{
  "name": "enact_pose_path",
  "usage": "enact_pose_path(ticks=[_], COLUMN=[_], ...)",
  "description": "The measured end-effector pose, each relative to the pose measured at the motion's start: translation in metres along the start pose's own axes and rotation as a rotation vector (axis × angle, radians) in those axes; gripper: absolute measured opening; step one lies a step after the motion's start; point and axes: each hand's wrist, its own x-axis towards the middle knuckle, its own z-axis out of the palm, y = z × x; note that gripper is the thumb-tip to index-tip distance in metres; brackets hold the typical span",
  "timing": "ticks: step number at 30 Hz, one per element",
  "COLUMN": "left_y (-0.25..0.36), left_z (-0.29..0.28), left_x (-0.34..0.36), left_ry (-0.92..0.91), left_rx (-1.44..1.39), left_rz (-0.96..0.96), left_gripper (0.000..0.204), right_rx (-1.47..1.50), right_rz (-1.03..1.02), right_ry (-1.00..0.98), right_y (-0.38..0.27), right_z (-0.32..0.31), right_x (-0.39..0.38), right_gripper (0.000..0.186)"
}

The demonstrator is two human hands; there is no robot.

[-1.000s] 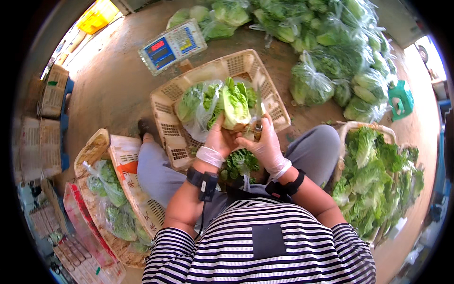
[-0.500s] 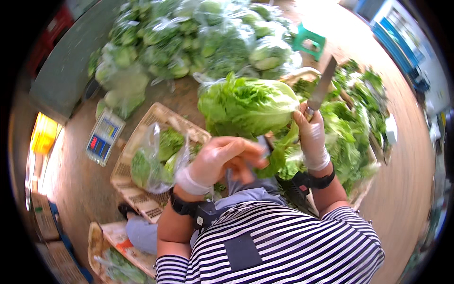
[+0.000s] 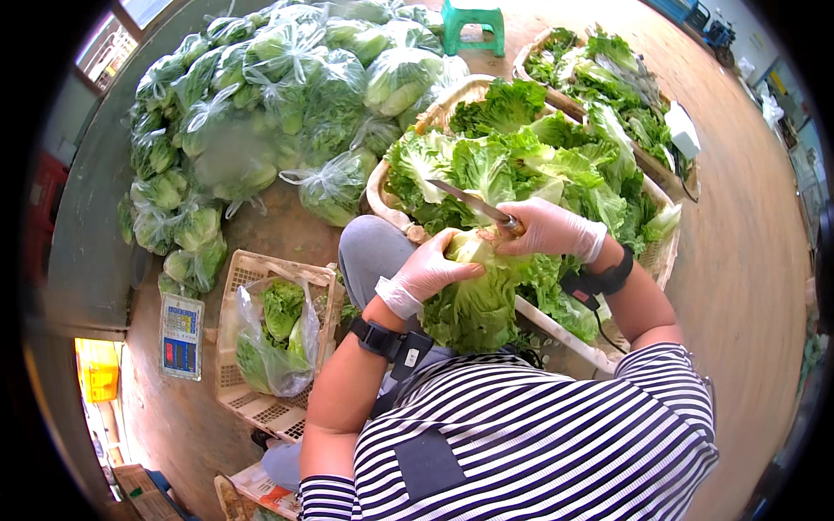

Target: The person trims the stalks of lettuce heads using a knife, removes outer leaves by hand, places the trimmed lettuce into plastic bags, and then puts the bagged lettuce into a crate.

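Observation:
A green leafy lettuce head (image 3: 473, 304) is held in front of my lap, its cut base pointing up and away from me, its leaves hanging toward me. My left hand (image 3: 432, 269), in a clear thin glove, grips it from the left side, near the base. My right hand (image 3: 549, 230), gloved too, is wrapped round the handle of a knife (image 3: 469, 200). The knife's blade points to the far left, just beyond the lettuce base. Fingers of my right hand are close to the base; whether they touch it I cannot tell.
A large basket (image 3: 376, 193) of loose lettuce leaves stands ahead, with another leaf-filled basket (image 3: 573, 106) beyond. Bagged lettuces (image 3: 295, 104) are piled far left, near a green stool (image 3: 473, 28). On the left are a crate (image 3: 241, 373) holding a bagged lettuce and a scale (image 3: 181, 337).
The lettuce has come down toward my lap and turned, base away from me. My left hand, apart from it before, now grips it. The knife has tipped from upright to pointing left.

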Motion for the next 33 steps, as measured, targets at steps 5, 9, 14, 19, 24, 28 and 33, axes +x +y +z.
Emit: enact_pose_path(ticks=[5, 9, 14, 19, 24, 28, 33], left_y=[0.001, -0.001, 0.01, 0.014, 0.037, 0.041, 0.044], left_z=[0.008, 0.012, 0.013, 0.018, 0.034, 0.035, 0.041], left_x=[0.004, 0.0, -0.02, -0.027, -0.024, -0.022, -0.024], left_ry=[-0.139, -0.269, -0.071, 0.16, 0.359, 0.374, 0.388], left_rx=[-0.145, -0.263, -0.309, -0.207, 0.216, 0.257, 0.324], left_rz=[-0.131, -0.131, -0.067, 0.01, 0.04, 0.044, 0.037], left_gripper=[0.064, 0.067, 0.069, 0.057, 0.049, 0.042, 0.04], right_rx=[0.012, -0.226, -0.892, -0.221, -0.359, -0.425, -0.455], right_rz=[-0.05, -0.132, 0.026, -0.162, -0.1, -0.116, -0.068], right_ry=[-0.064, 0.176, 0.672, 0.657, 0.47, 0.496, 0.564], right_y=[0.009, 0.032, 0.09, 0.01, -0.004, -0.003, 0.0], right_z=[-0.007, -0.01, -0.041, 0.016, 0.042, 0.05, 0.059], right_x=[-0.009, -0.012, -0.051, -0.041, -0.037, -0.031, -0.032], right_gripper=[0.026, 0.01, 0.018, 0.008, 0.015, 0.017, 0.019])
